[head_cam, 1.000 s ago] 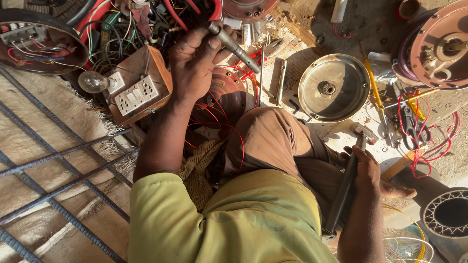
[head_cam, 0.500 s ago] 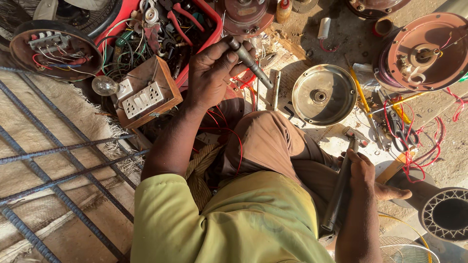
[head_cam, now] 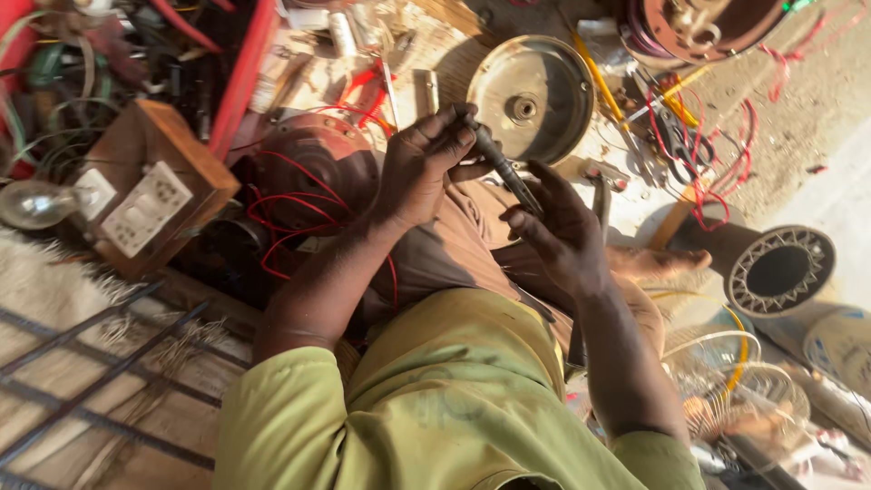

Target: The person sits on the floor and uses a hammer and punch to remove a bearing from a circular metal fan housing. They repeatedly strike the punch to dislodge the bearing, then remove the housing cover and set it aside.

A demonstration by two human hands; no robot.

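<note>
Nearest to the camera were the green sleeves (head_cam: 435,408) of the person. Above them, both hands met over the lap. The left hand (head_cam: 422,168) was closed around the upper end of a dark metal rod (head_cam: 504,172), with fingers and thumb pinching it. The right hand (head_cam: 562,231) gripped the lower end of the same rod, fingers curled on it. Left of the hands lay a brown motor housing (head_cam: 318,163) with red wires, and a wooden socket board (head_cam: 159,195). Farther away a round metal cover (head_cam: 535,95) rested on the ground.
</note>
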